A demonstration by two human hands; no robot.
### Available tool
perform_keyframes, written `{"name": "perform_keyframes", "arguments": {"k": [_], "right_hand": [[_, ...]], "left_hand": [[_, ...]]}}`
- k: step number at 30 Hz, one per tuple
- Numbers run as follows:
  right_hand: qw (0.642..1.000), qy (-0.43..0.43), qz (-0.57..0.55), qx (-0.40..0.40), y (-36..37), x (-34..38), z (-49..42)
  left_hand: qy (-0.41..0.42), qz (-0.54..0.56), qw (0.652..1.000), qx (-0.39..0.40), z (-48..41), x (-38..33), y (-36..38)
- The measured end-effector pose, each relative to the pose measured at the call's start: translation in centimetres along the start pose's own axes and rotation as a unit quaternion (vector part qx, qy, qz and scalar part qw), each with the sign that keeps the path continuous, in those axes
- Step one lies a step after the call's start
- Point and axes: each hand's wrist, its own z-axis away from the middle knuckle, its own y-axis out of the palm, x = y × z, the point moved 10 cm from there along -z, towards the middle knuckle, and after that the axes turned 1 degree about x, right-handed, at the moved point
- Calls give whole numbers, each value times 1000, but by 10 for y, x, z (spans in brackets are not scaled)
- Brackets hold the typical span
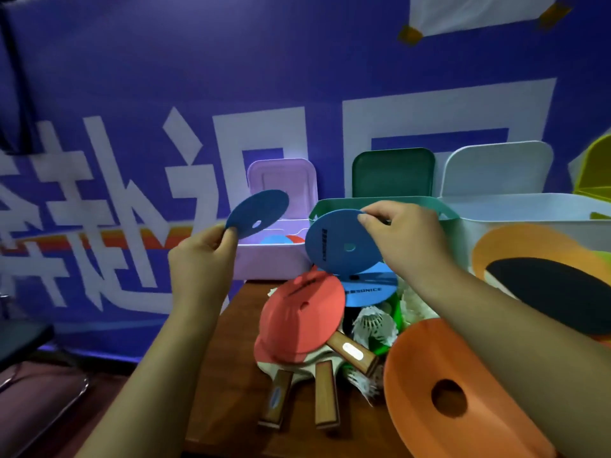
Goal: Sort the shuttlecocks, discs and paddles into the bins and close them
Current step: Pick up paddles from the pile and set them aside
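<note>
Blue banner [132, 77] backs the wooden table [236, 328]; left hand [201, 259] pinches darker disc [259, 209], right hand [406, 239] lighter disc [337, 242].

Blue banner [132, 77] with large white characters behind a brown wooden table [228, 375].
White sheet [476, 11] fixed to its upper right with yellow tape [410, 34].

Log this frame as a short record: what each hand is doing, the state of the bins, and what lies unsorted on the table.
left hand: left hand pinches a dark blue disc by its edge, raised before the lilac bin
right hand: right hand pinches a second blue disc by its edge, before the green bin
bins: lilac, green and white bin all open, lids upright; discs inside the lilac one
unsorted: red disc, light blue disc, paddles, shuttlecocks piled on the table; orange disc nearest the camera
</note>
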Motion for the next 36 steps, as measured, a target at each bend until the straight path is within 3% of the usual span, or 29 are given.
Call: {"name": "perform_keyframes", "arguments": {"k": [7, 12, 14, 22, 33, 34, 36], "right_hand": [[1000, -15, 2, 12, 28, 15, -29], [999, -15, 23, 27, 51, 10, -41], [998, -16, 38, 45, 60, 5, -43], [999, -6, 16, 42, 92, 16, -71], [997, -76, -25, -8, 150, 61, -106], [996, -88, -7, 1, 159, 63, -108], [990, -88, 58, 92, 191, 58, -110]], "left_hand": [[-17, 2, 1000, 12, -59, 35, 56], [-61, -136, 969, 198, -70, 114, 151], [-72, -150, 961, 222, -55, 138, 163], [-26, -124, 975, 182, -43, 152, 158], [15, -153, 970, 188, -35, 145, 156], [18, -158, 970, 186, -35, 145, 157], [28, -160, 971, 178, -35, 143, 155]]}}
